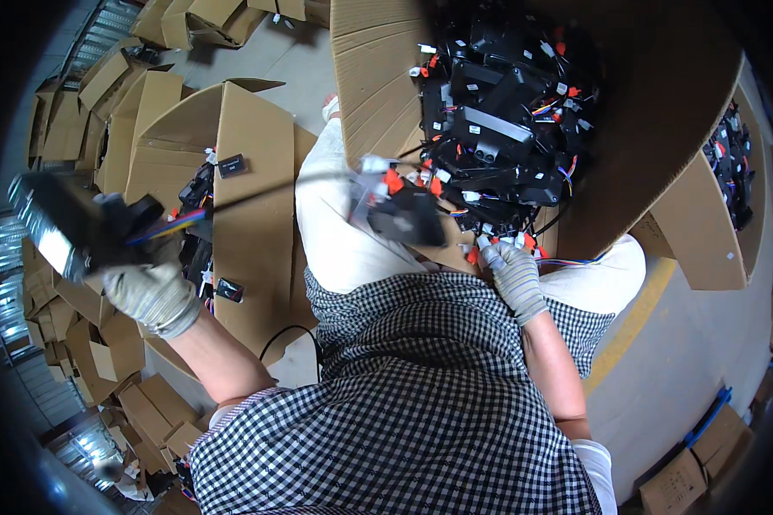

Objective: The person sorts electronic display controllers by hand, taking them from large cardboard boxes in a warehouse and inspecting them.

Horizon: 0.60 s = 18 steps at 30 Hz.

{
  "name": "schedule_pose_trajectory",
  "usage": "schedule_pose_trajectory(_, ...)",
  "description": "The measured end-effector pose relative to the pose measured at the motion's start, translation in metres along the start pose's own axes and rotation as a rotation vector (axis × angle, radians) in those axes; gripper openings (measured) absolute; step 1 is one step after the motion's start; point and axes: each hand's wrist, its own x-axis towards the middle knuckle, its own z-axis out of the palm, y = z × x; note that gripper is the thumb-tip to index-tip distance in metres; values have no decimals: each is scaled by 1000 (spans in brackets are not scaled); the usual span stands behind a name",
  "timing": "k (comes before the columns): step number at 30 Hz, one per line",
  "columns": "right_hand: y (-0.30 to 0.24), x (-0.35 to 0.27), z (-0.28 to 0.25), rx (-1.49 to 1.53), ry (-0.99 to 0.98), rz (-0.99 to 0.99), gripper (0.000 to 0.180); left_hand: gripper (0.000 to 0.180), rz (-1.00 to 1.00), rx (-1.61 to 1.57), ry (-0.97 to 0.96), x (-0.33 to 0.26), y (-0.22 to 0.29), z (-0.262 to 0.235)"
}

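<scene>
My left hand [152, 299], in a striped knit glove, is raised at the left and closed around a glossy black electronic unit [60, 225] with coloured wires. From there a dark cable [270, 186] stretches right toward a second black unit [404, 219], blurred by motion above my lap; whether the two are joined is not clear. My right hand [514, 279], gloved too, is closed at the near edge of a large cardboard box [374, 77], its fingertips on a white cable connector [483, 243] among red ones. The box holds a heap of black units [498, 120] with wires.
To the left stands an open carton [253, 197] with more black units in and on it. Another filled carton [700, 223] is at the right. Several cardboard boxes [116, 343] are piled farther left. A yellow line [636, 322] crosses the floor beside my right knee.
</scene>
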Motion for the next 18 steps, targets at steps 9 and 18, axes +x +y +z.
schedule_pose_trajectory(9, -7, 13, -7, 153, 15, 52, 17, 19, -265, -1335, -184, 11, -10, -58)
schedule_pose_trajectory(18, -11, 16, -6, -8, 98, -99, 26, 29, -423, -1389, 624, 18, -139, -274)
